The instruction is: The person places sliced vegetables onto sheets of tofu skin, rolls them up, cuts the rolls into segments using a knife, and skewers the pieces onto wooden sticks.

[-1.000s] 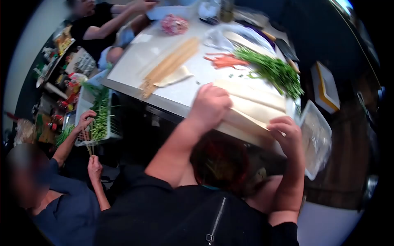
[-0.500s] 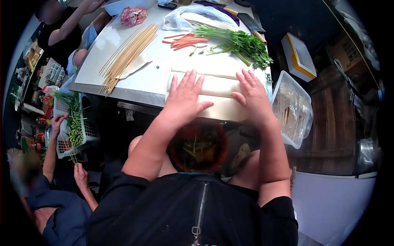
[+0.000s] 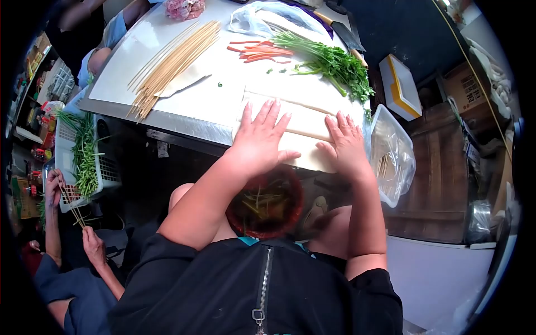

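Observation:
Side by side across the table's near edge lie pale flat sheets (image 3: 306, 124), like dough or bean curd skin. My left hand (image 3: 260, 134) rests flat on their left part, fingers spread and thumb out. Flat on their right end is my right hand (image 3: 345, 143), its fingers a little apart. Neither hand grips anything. Just beyond the sheets are orange carrot strips (image 3: 263, 52) and a bunch of leafy green herbs (image 3: 338, 66). A bundle of wooden skewers (image 3: 176, 67) lies to the left, over a thin pale piece (image 3: 188, 79).
A clear plastic bag (image 3: 243, 21), a cleaver (image 3: 347, 37) and pink meat (image 3: 184, 8) sit farther back. Below the edge stands a red basin (image 3: 298, 209). A lined plastic bin (image 3: 397, 146) is at right. At left, a co-worker's hands (image 3: 94, 245) hold thin sticks near a basket of greens (image 3: 115, 167).
The view has shifted and tilted slightly. Both my hands stay flat on the sheets, with the left fingers spread a bit wider. The co-worker's hands have moved with their sticks.

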### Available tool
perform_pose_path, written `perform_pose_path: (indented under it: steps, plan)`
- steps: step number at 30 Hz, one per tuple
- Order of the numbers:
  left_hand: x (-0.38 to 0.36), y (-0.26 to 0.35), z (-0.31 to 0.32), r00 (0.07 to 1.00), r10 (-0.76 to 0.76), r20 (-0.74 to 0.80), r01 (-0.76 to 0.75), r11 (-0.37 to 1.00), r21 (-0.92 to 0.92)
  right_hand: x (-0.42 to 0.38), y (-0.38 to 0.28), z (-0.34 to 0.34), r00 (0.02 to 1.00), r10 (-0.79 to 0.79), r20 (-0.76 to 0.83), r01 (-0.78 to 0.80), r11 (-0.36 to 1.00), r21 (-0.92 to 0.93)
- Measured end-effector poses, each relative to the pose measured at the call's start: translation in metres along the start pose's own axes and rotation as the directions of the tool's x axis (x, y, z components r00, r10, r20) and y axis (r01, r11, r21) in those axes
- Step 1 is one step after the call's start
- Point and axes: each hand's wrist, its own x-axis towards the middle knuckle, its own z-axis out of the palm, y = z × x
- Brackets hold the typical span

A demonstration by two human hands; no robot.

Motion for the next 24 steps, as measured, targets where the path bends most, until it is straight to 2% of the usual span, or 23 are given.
perform_pose_path:
  steps: [1, 4, 6, 7, 9, 10, 14, 16, 18, 19, 20, 21, 23, 24]
  plan:
    - [-0.001, 0.0, -0.001, 1.0, 0.0, -0.008, 0.0, 1.0, -0.011, 0.006, 0.0, -0.005, 1.0, -0.001, 0.001, 0.001, 1.0, -0.014]
    - [-0.005, -0.002, 0.001, 1.0, 0.005, 0.002, -0.005, 1.0, -0.016, 0.041, -0.014, -0.027, 0.98, -0.146, -0.135, 0.153, 0.987, 0.042]
    - [-0.002, -0.001, 0.008, 0.985, 0.076, -0.154, -0.066, 0.995, 0.071, 0.075, -0.031, -0.024, 0.951, -0.287, -0.112, 0.302, 0.941, 0.155]
    - [-0.001, 0.001, 0.006, 0.984, 0.073, -0.162, -0.063, 0.996, 0.067, 0.088, -0.038, -0.018, 0.938, -0.335, -0.088, 0.346, 0.908, 0.237]
    - [-0.003, 0.008, 0.003, 0.994, 0.102, -0.036, -0.098, 0.99, 0.097, 0.112, -0.04, 0.0, 0.919, -0.393, -0.028, 0.392, 0.903, 0.176]
    - [-0.006, 0.008, 0.005, 0.994, 0.107, -0.028, -0.105, 0.993, 0.056, 0.114, -0.042, 0.006, 0.923, -0.382, 0.05, 0.378, 0.923, 0.078]
    - [-0.003, 0.006, 0.004, 0.994, 0.105, -0.032, -0.104, 0.994, 0.045, 0.118, -0.039, 0.012, 0.932, -0.357, 0.059, 0.354, 0.933, 0.06]
    - [-0.001, 0.006, 0.009, 0.994, 0.1, -0.053, -0.099, 0.995, 0.032, 0.122, -0.041, 0.012, 0.927, -0.371, -0.055, 0.374, 0.925, 0.068]
    - [0.002, 0.004, 0.007, 0.992, 0.094, -0.087, -0.092, 0.996, 0.021, 0.129, -0.045, -0.008, 0.918, -0.395, -0.02, 0.395, 0.916, 0.064]
    - [0.001, 0.004, 0.004, 0.995, 0.09, -0.047, -0.089, 0.996, 0.021, 0.134, -0.047, -0.017, 0.909, -0.416, 0.014, 0.414, 0.908, 0.067]
    - [-0.001, 0.006, 0.003, 0.996, 0.086, -0.003, -0.086, 0.996, 0.019, 0.147, -0.043, -0.017, 0.832, -0.537, -0.138, 0.551, 0.83, 0.087]
    - [-0.003, 0.006, 0.003, 0.997, 0.083, -0.003, -0.083, 0.996, 0.012, 0.154, -0.054, -0.021, 0.867, -0.439, -0.236, 0.477, 0.868, 0.137]
    - [-0.004, 0.005, 0.004, 0.994, 0.101, -0.03, -0.101, 0.995, -0.003, 0.18, -0.076, -0.035, 0.928, -0.329, -0.175, 0.367, 0.886, 0.284]
    - [-0.004, 0.004, 0.008, 0.984, 0.107, -0.141, -0.116, 0.992, -0.054, 0.199, -0.076, -0.023, 0.892, -0.354, -0.28, 0.415, 0.887, 0.2]
